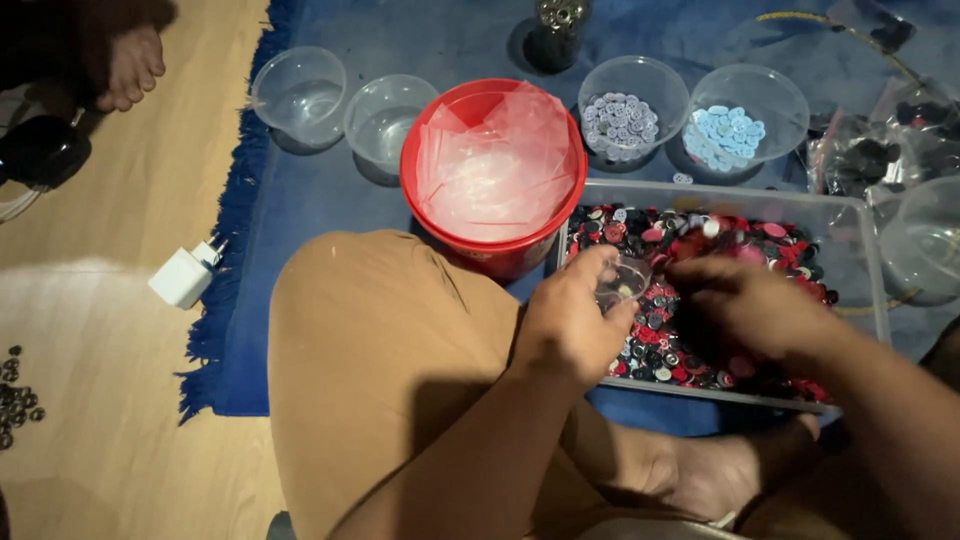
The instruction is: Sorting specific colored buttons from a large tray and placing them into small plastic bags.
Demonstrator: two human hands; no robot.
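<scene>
The right hand [745, 305] is motion-blurred over the clear tray [860, 215] of mixed buttons, hiding what its fingers [690, 272] touch, while the small clear piece [622, 280] in the left hand [570, 325] is too indistinct to identify, and the dark jar [556, 30] is cut off at the frame's top edge.

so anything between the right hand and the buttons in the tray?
Nothing visible. The right hand is already down on the mixed buttons in the clear tray; the left hand holds a small clear cup beside it.
</scene>
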